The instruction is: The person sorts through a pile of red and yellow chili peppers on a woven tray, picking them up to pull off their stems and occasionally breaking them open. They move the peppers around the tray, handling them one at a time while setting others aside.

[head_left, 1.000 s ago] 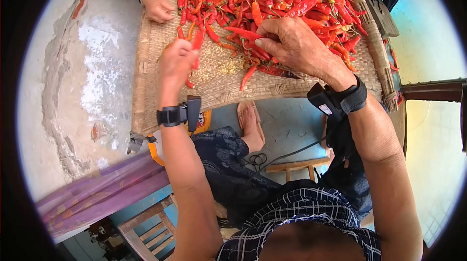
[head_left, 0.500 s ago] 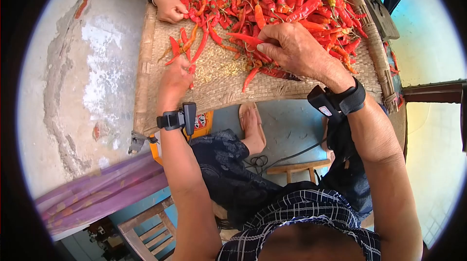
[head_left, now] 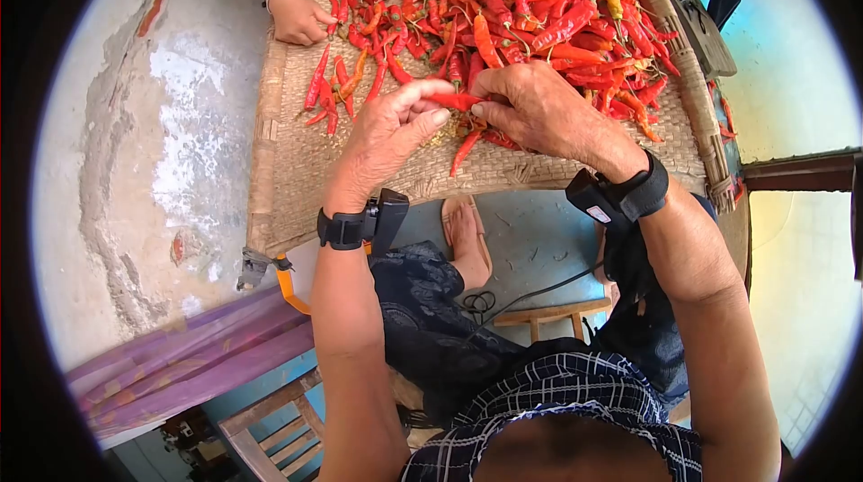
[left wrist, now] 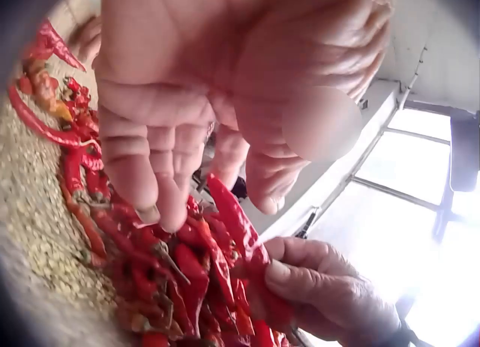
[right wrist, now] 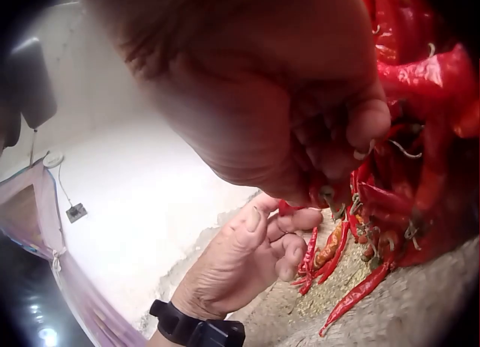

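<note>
My right hand (head_left: 548, 109) pinches a red chili pepper (head_left: 454, 101) between thumb and fingers, its tip pointing left. Facing it, my left hand (head_left: 387, 140) has its fingers and thumb loosely spread at the pepper's tip. In the left wrist view, a gap shows between those fingers and the wrinkled chili's tip. Beneath both hands lies a shallow woven tray (head_left: 279, 158). A large heap of red chilies (head_left: 557, 14) covers its far right side, while a few loose chilies (head_left: 328, 95) lie left of my left hand.
Another person's hand (head_left: 297, 16), with a wrist strap, rests near the tray's far left side. Pale seeds (left wrist: 45, 219) are scattered over the weave. A rough plastered wall (head_left: 180, 122) runs along the left, and a wooden stool (head_left: 553, 309) stands below the tray.
My left hand let go of a red chili by the small group at left, then moved right to the chili in my right hand. The other person's hand shifted slightly.
</note>
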`<action>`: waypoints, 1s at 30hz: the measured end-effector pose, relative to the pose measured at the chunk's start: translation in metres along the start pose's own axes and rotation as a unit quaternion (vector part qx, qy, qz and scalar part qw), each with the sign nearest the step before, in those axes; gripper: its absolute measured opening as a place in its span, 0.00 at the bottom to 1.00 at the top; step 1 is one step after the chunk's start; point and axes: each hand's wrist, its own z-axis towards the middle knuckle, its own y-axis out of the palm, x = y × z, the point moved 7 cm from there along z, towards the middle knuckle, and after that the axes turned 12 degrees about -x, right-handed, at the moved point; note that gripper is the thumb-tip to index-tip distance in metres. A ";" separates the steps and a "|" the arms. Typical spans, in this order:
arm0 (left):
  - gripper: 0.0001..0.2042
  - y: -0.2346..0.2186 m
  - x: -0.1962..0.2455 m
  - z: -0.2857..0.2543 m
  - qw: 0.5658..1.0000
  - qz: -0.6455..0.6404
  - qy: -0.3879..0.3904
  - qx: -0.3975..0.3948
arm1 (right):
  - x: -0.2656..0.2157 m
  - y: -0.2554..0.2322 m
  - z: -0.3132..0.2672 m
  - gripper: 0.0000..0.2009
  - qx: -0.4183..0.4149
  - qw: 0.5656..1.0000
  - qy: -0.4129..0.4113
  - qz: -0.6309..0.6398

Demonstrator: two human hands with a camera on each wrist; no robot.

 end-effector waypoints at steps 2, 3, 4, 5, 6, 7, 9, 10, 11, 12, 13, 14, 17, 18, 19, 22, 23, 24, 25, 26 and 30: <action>0.13 -0.008 -0.016 0.001 0.999 0.024 -0.038 -0.005 | 0.000 0.000 0.000 0.06 -0.004 1.000 -0.002 0.008; 0.12 -0.018 -0.016 -0.001 0.999 -0.009 -0.030 0.017 | 0.000 -0.001 0.001 0.06 -0.004 1.000 -0.003 0.007; 0.12 -0.026 -0.017 -0.004 0.999 -0.007 -0.030 0.017 | 0.000 -0.003 0.000 0.06 0.015 1.000 -0.012 0.023; 0.11 -0.048 -0.020 -0.013 0.993 -0.015 -0.043 0.110 | 0.000 -0.007 0.000 0.06 0.035 0.998 -0.020 0.040; 0.11 -0.070 -0.024 -0.025 0.978 -0.023 -0.054 0.202 | 0.001 -0.008 -0.001 0.06 0.036 0.998 -0.020 0.041; 0.11 -0.089 -0.050 -0.029 0.978 -0.021 -0.054 0.200 | 0.003 -0.010 -0.001 0.06 0.047 0.998 -0.013 0.032; 0.11 -0.133 -0.073 -0.054 0.885 0.143 0.031 0.443 | 0.004 -0.014 -0.002 0.07 0.059 0.998 -0.007 0.025; 0.11 -0.133 -0.076 -0.054 0.885 0.144 0.031 0.442 | 0.003 -0.013 -0.002 0.07 0.052 0.998 -0.009 0.024; 0.12 -0.130 -0.076 -0.054 0.857 0.258 -0.032 0.444 | 0.003 -0.013 -0.002 0.07 0.044 0.999 -0.010 0.022; 0.14 -0.121 -0.063 -0.049 0.815 0.367 -0.095 0.438 | 0.002 -0.014 -0.002 0.07 0.045 0.999 -0.010 0.023; 0.14 -0.114 -0.054 -0.041 0.815 0.367 -0.094 0.438 | 0.000 -0.014 -0.002 0.07 0.049 0.998 -0.020 0.022; 0.15 -0.103 -0.056 -0.023 0.862 0.337 -0.120 0.359 | -0.002 -0.015 -0.002 0.07 0.053 0.998 -0.030 0.021; 0.15 -0.077 -0.068 0.008 0.884 0.357 -0.183 0.242 | -0.001 -0.016 -0.002 0.07 0.049 0.999 -0.020 0.010; 0.15 -0.072 -0.072 0.015 0.861 0.409 -0.221 0.205 | -0.002 -0.018 -0.002 0.07 0.049 0.999 -0.018 0.008; 0.15 -0.071 -0.072 0.017 0.860 0.423 -0.212 0.193 | -0.002 -0.019 -0.004 0.07 0.053 0.998 -0.016 0.011; 0.14 -0.075 -0.082 0.018 0.877 0.357 -0.288 0.145 | -0.001 -0.023 -0.006 0.07 0.066 0.998 -0.012 0.007; 0.14 -0.079 -0.082 0.016 0.877 0.358 -0.288 0.143 | -0.001 -0.024 -0.006 0.07 0.073 0.997 -0.013 0.000; 0.13 -0.090 -0.079 0.008 0.878 0.345 -0.271 0.190 | -0.001 -0.025 -0.006 0.07 0.073 0.997 -0.012 0.001; 0.13 -0.100 -0.076 0.000 0.878 0.331 -0.252 0.237 | -0.002 -0.027 -0.006 0.07 0.078 0.997 -0.010 -0.004; 0.13 -0.107 -0.080 -0.007 0.877 0.333 -0.253 0.236 | -0.003 -0.028 -0.007 0.07 0.082 0.997 -0.008 -0.008; 0.16 -0.119 -0.062 -0.023 0.801 0.435 -0.117 0.394 | -0.005 -0.027 -0.007 0.07 0.089 0.996 -0.014 -0.023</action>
